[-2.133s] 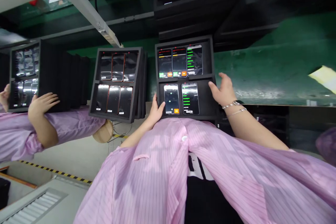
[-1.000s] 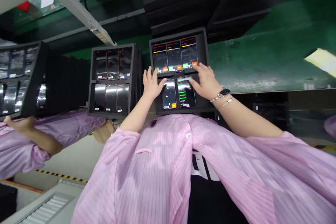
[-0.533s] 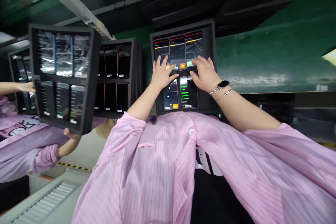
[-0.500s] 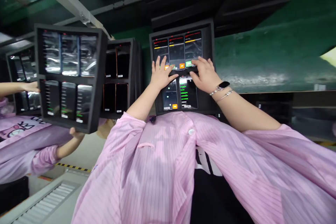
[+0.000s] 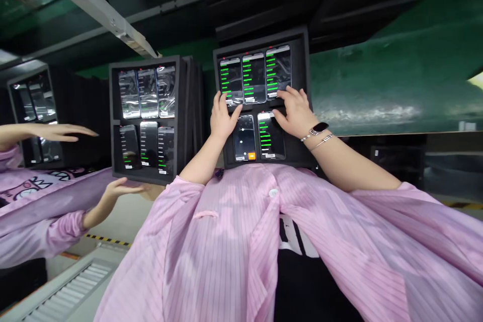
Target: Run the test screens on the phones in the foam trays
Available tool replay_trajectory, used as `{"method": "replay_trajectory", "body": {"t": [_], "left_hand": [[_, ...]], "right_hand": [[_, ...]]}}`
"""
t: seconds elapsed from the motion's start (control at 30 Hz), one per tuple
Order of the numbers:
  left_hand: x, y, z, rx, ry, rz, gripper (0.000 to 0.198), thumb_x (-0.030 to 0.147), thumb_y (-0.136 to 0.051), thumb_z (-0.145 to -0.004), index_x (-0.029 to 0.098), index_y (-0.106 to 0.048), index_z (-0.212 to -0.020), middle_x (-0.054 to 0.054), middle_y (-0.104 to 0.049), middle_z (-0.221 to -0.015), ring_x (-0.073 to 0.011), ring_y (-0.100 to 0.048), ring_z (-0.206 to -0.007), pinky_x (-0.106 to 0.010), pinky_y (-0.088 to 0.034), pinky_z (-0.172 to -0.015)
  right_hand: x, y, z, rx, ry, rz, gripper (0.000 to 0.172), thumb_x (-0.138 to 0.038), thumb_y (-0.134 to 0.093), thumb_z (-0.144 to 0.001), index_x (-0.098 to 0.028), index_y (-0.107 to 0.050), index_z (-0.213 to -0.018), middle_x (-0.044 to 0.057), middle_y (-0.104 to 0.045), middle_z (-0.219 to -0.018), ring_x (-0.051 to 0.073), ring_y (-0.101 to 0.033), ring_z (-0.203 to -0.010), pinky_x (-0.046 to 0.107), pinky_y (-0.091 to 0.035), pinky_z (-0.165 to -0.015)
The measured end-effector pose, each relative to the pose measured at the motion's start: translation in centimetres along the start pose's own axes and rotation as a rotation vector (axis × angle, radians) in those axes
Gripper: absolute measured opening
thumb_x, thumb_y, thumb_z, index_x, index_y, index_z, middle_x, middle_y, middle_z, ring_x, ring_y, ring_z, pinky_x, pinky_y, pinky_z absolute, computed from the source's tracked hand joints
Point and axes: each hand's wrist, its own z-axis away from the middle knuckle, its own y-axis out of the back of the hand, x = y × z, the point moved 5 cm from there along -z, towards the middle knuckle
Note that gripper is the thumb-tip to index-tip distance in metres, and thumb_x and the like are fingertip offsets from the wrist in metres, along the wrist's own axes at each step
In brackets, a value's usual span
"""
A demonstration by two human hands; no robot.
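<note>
A black foam tray [image 5: 304,75] stands in front of me with three phones in its top row and two below. The top phones [image 5: 253,77] show green lists on their screens. My left hand [image 5: 222,118] rests with spread fingers on the lower edge of the top left phone, above a phone with an orange button [image 5: 244,144]. My right hand [image 5: 296,110], with a watch and bracelet on the wrist, has its fingers laid out at the bottom of the top right phone, over the lower right phone [image 5: 270,135].
To the left, a second foam tray of several phones [image 5: 145,115] stands on a stack of trays. A co-worker's hand [image 5: 121,188] sits under its edge, their other hand [image 5: 56,132] reaching further left. A third tray [image 5: 33,110] is far left. A green surface [image 5: 385,80] lies to the right.
The top-row screens changed from red and orange bars to green lists. My hands slid slightly down. The co-worker set the carried tray down onto the stack at left.
</note>
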Motion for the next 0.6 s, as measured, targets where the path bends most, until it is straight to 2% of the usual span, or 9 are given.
{"method": "replay_trajectory", "body": {"t": [0.13, 0.3, 0.4, 0.5, 0.6], "left_hand": [[-0.3, 0.3, -0.1, 0.040, 0.026, 0.030, 0.076, 0.075, -0.052, -0.098, 0.023, -0.046, -0.153, -0.016, -0.033, -0.171, -0.0297, -0.038, -0.159, -0.041, -0.042, -0.125], [-0.3, 0.6, 0.3, 0.052, 0.041, 0.035, 0.068, 0.071, -0.058, -0.098, 0.022, -0.052, -0.145, -0.016, -0.036, -0.170, -0.0295, -0.051, -0.149, -0.039, -0.054, -0.113], [-0.3, 0.7, 0.5, 0.056, 0.049, 0.025, 0.060, 0.065, -0.064, -0.097, 0.021, -0.056, -0.137, -0.016, -0.037, -0.170, -0.0302, -0.057, -0.142, -0.038, -0.058, -0.106], [-0.3, 0.8, 0.7, 0.069, 0.048, 0.002, 0.053, 0.061, -0.067, -0.097, 0.020, -0.060, -0.131, -0.016, -0.039, -0.168, -0.0314, -0.056, -0.144, -0.038, -0.059, -0.104], [-0.1, 0.7, 0.9, 0.070, 0.038, -0.003, 0.051, 0.060, -0.066, -0.098, 0.021, -0.063, -0.131, -0.015, -0.039, -0.169, -0.0307, -0.059, -0.141, -0.039, -0.059, -0.105]], "right_hand": [[0.4, -0.2, -0.3, 0.010, 0.000, 0.022, 0.064, -0.041, -0.050, -0.096, -0.014, -0.046, -0.154, 0.020, -0.058, -0.153, 0.040, -0.037, -0.156, 0.071, -0.016, -0.130], [0.6, -0.3, -0.5, 0.000, 0.004, 0.067, 0.061, -0.043, -0.052, -0.097, -0.012, -0.049, -0.149, 0.022, -0.061, -0.147, 0.042, -0.039, -0.155, 0.073, -0.016, -0.129], [-0.5, -0.8, -1.0, -0.009, 0.040, 0.072, 0.057, -0.044, -0.050, -0.099, -0.011, -0.052, -0.146, 0.023, -0.063, -0.144, 0.041, -0.040, -0.154, 0.071, -0.016, -0.130], [-2.3, -2.1, -1.7, -0.060, 0.139, 0.058, 0.057, -0.044, -0.047, -0.101, -0.008, -0.052, -0.146, 0.023, -0.061, -0.148, 0.040, -0.038, -0.155, 0.069, -0.016, -0.131], [-3.0, -3.4, -2.4, -0.117, 0.145, 0.038, 0.060, -0.046, -0.048, -0.102, -0.005, -0.052, -0.145, 0.025, -0.061, -0.147, 0.040, -0.037, -0.156, 0.068, -0.019, -0.131]]}}
